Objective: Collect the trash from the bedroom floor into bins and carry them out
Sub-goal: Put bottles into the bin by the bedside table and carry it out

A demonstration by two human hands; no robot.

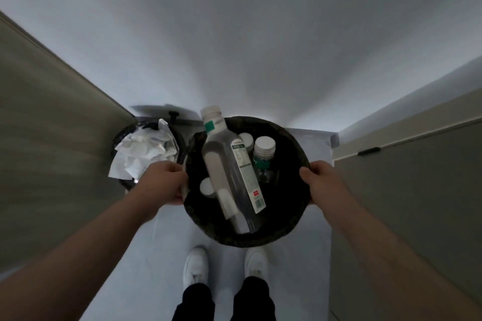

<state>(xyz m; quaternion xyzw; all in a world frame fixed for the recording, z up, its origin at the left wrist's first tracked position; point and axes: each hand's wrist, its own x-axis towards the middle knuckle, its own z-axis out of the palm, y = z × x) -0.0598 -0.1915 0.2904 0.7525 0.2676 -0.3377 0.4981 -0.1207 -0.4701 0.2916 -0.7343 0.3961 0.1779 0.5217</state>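
The pale floor (167,255) runs up the middle of the frame between grey panels at the left (52,138) and right (404,190) edges. At centre the black bin (281,206) is held over the floor, above the shoes (195,266) at the bottom. A second bin (127,183), heaped with crumpled paper (142,150), stands at centre left, just beside the first.

A long bottle (229,172) lies slanted across the black bin, its cap poking past the upper rim. The left hand (167,182) curls round the rim's left side; the right hand (317,180) clamps the right side, thumb on top, fingers hidden behind the wall. A small bottle (264,154) stands upright inside, and more caps show beside it.

Collecting looks finished; this seems to be the carrying-out step. Next the bin must stay level so the bottle does not slide out.
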